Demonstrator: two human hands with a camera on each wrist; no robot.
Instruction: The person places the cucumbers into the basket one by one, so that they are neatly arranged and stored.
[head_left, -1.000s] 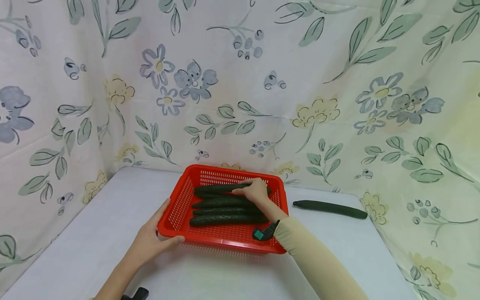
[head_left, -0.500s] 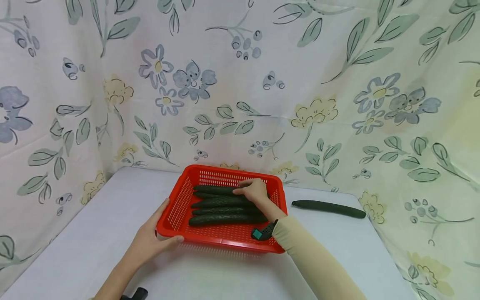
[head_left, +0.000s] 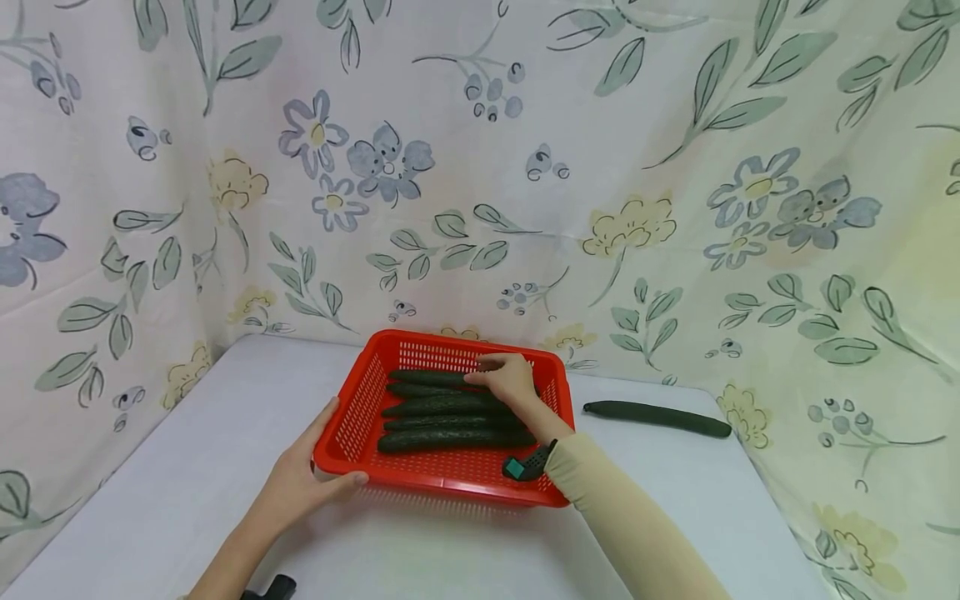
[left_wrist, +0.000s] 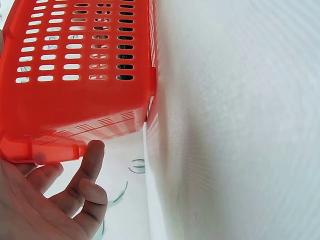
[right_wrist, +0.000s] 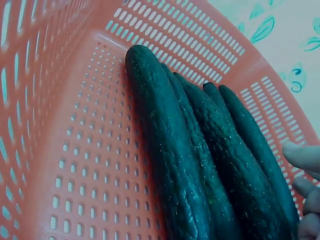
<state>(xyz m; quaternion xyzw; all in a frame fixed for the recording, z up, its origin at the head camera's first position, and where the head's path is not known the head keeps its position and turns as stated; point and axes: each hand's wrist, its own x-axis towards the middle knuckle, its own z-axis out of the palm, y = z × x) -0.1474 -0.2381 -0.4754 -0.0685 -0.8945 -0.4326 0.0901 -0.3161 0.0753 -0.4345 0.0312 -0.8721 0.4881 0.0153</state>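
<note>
Several dark green cucumbers [head_left: 450, 439] lie side by side in a red plastic basket [head_left: 442, 483] with slotted walls. My left hand [head_left: 307, 471] grips the basket's near left corner, thumb along the front rim and fingers along the left side. In the left wrist view, loosely bent fingers [left_wrist: 92, 162] show beside the corner. Over the far right of the basket is my right hand [head_left: 510, 383], close above the right part of the farthest cucumber [head_left: 427, 377]. The right wrist view shows its fingertips [right_wrist: 297, 152] beside that cucumber, apart from it, holding nothing.
One more cucumber [head_left: 660, 417] lies on the white table [head_left: 420, 554] to the right of the basket. A floral curtain [head_left: 465, 167] hangs right behind the table and along both sides. A black device [head_left: 528, 464] is strapped to my right wrist.
The farthest cucumber has settled against the others near the back wall, and my right hand has let go of it and lifted slightly. My left hand stays on the basket.
</note>
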